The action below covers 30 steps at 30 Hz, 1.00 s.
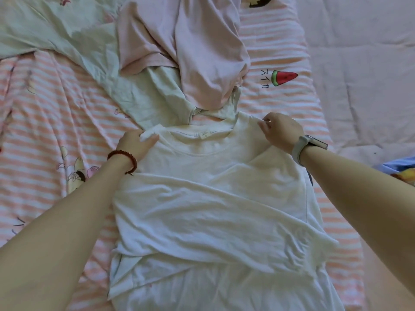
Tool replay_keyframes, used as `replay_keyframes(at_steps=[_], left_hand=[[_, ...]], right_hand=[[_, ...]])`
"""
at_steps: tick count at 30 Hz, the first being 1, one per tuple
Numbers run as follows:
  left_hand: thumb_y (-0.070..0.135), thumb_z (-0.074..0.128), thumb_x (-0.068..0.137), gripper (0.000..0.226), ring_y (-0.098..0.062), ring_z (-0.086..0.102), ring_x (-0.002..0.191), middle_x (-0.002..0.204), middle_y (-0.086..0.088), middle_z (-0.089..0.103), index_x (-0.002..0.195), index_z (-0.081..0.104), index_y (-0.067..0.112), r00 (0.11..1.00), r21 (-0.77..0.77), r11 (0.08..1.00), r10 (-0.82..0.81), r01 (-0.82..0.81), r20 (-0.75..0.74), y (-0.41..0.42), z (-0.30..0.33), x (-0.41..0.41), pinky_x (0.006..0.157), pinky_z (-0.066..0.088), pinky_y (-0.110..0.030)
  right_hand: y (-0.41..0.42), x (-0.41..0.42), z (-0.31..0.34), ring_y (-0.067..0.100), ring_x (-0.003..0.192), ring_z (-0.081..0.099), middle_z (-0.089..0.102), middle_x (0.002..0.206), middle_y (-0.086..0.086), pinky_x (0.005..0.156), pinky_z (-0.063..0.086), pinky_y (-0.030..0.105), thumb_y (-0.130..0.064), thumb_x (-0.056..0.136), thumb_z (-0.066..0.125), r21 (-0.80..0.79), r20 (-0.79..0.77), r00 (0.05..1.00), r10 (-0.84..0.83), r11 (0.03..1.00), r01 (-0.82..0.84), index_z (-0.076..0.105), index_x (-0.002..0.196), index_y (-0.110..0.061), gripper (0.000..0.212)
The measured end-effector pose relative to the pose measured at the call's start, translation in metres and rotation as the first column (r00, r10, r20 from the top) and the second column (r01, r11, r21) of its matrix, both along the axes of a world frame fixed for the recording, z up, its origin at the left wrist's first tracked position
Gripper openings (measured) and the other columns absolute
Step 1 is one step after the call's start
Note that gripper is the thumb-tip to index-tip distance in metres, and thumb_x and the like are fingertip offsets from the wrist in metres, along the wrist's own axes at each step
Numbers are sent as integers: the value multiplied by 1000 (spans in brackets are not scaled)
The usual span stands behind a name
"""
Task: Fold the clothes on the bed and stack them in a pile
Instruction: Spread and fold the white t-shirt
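Head view: white t-shirt [213, 209] lies flat on the striped bed sheet [45, 108], left hand [137, 142] pinching the shoulder corner under its fingers, right hand [280, 131] pinching the other shoulder. Step looks like squaring up the shirt before folding. Next move likely needs both grips kept; pink garment [190, 52] and pale green garment [146, 95] wait unfolded just beyond both hands.
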<state>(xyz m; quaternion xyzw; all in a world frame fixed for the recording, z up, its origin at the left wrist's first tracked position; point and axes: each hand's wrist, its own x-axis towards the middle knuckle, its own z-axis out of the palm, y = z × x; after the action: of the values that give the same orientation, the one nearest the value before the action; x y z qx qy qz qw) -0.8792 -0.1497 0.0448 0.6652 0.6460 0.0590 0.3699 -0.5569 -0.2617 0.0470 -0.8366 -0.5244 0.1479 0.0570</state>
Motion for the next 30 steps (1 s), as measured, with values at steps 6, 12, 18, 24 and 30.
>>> replay_keyframes(at_steps=[6,12,18,24,30], left_hand=[[15,65,84,15,-13,50,72,74,8,53,77,52,19,955,91,995,14,-43,295,-30,26,-16,65,41,-22],[30,51,85,27,-23,54,48,60,-8,57,83,56,4,912,623,675,-373,394,-173,-137,50,-64,45,38,-28],[19,43,87,10,-27,51,67,70,-16,59,92,44,11,794,575,598,-586,559,-162,-261,38,-116,58,34,-33],[11,41,72,21,-23,59,54,68,-8,61,92,44,18,691,378,585,-669,717,-275,-343,23,-144,53,40,-33],[22,51,89,36,-26,45,117,127,-5,47,125,50,28,490,-341,622,-775,705,-400,-366,1,-158,85,35,-39]], right_hand=[[-51,-8,20,25,59,42,47,70,-2,53,22,31,-25,94,46,281,-11,997,77,957,-71,46,93,-14,12],[-151,-31,38,34,51,53,57,67,11,51,31,28,-29,91,41,300,50,969,243,921,-246,54,91,-1,31],[-273,-59,34,30,50,54,57,68,9,52,24,22,-24,89,34,163,22,913,408,899,-406,56,84,-5,30],[-374,-75,14,28,59,58,60,71,7,62,40,35,-7,80,56,40,86,834,545,835,-550,51,87,-12,10],[-400,-94,5,26,71,60,61,72,2,78,47,44,3,47,77,-289,111,763,637,755,-589,67,79,-13,37]])
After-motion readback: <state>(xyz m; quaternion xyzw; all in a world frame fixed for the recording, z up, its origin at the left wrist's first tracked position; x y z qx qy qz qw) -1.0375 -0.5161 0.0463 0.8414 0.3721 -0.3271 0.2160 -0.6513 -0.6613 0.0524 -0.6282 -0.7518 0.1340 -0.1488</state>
